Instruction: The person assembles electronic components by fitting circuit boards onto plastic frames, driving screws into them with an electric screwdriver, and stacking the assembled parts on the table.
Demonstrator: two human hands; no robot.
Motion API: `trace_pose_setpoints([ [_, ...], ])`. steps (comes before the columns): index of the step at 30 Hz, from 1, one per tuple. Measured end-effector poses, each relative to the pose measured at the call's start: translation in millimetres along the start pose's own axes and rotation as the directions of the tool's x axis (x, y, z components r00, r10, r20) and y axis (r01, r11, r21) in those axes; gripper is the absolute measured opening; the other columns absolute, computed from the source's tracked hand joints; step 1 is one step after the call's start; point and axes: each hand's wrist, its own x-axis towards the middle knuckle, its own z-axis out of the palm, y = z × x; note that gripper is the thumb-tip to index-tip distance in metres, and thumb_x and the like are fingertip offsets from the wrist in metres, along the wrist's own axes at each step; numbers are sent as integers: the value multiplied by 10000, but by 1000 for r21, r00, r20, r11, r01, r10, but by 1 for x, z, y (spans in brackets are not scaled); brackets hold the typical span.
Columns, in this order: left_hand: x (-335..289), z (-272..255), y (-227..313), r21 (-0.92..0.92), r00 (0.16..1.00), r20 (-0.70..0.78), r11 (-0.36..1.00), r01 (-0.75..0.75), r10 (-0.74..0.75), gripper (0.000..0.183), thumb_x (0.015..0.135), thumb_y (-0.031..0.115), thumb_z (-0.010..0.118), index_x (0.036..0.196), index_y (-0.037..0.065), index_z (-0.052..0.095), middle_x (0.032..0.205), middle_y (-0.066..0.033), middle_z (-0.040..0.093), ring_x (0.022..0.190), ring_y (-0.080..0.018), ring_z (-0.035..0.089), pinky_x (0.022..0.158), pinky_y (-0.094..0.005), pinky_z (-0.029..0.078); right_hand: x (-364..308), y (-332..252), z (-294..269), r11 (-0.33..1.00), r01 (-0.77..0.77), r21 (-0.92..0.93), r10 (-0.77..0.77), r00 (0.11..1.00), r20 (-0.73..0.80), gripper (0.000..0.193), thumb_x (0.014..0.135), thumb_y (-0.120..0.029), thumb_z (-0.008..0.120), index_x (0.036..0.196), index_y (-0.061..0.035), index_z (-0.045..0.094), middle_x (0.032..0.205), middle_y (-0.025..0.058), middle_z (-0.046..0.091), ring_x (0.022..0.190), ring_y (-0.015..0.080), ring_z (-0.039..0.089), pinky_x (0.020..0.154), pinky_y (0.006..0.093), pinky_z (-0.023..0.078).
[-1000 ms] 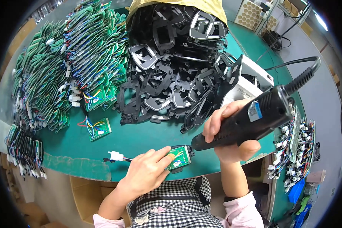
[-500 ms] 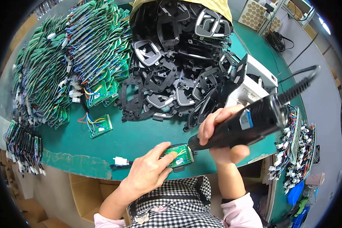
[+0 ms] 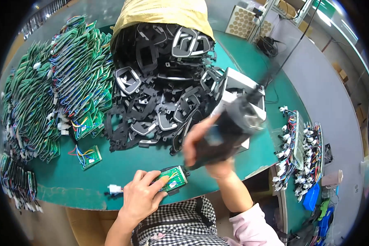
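Fingers of my left hand (image 3: 141, 197) press a small green circuit board (image 3: 177, 177) onto a black plastic part near the front edge of the bench. Coloured wires cross the board, and a white connector (image 3: 115, 189) lies to the left of my hand. My right hand (image 3: 199, 141) is wrapped round a black corded electric screwdriver (image 3: 225, 133), smeared by motion. The tool leans with its lower end close to the board's right edge; whether its tip touches anything I cannot tell.
Stacked wired circuit boards (image 3: 78, 69) fill the left. A yellow sack (image 3: 164, 14) spills black and silver plastic frames (image 3: 160, 106) at centre. Behind the screwdriver stands a white box-shaped device (image 3: 244, 82). More wired boards (image 3: 293, 143) stand at right; one loose board (image 3: 90, 158) lies left.
The view has shifted, so the bench things appear further left and lower. My right hand has tilted the screwdriver more upright. My left hand stays on the circuit board.
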Motion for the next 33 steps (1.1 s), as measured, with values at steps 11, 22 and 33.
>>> trace_pose_setpoints([
  [11, 2, 12, 7, -172, 988, -92, 979, 106, -123, 496, 542, 89, 734, 1009, 60, 570, 1002, -57, 597, 900, -255, 518, 710, -340, 471, 26, -55, -71, 915, 297, -272, -347, 925, -156, 777, 636, -731, 523, 893, -5, 422, 589, 76, 467, 434, 140, 454, 405, 240, 388],
  [22, 2, 15, 2, -162, 993, -98, 986, 50, -67, 397, 575, 84, 718, 941, 51, 567, 1048, -61, 575, 911, -236, 515, 739, -334, 468, -29, -12, -18, 975, 216, 49, -210, 972, -104, 811, 600, -747, 539, 860, 5, 383, 581, 83, 465, 396, 147, 439, 364, 230, 385],
  [33, 3, 16, 4, -200, 991, -85, 976, 86, -105, 407, 577, 106, 721, 954, 50, 580, 1037, -67, 591, 872, -249, 511, 739, -337, 457, -29, 9, -21, 965, 187, 184, -228, 944, 238, 802, 562, -687, 628, 886, 19, 429, 608, 91, 511, 446, 148, 490, 403, 234, 416],
])
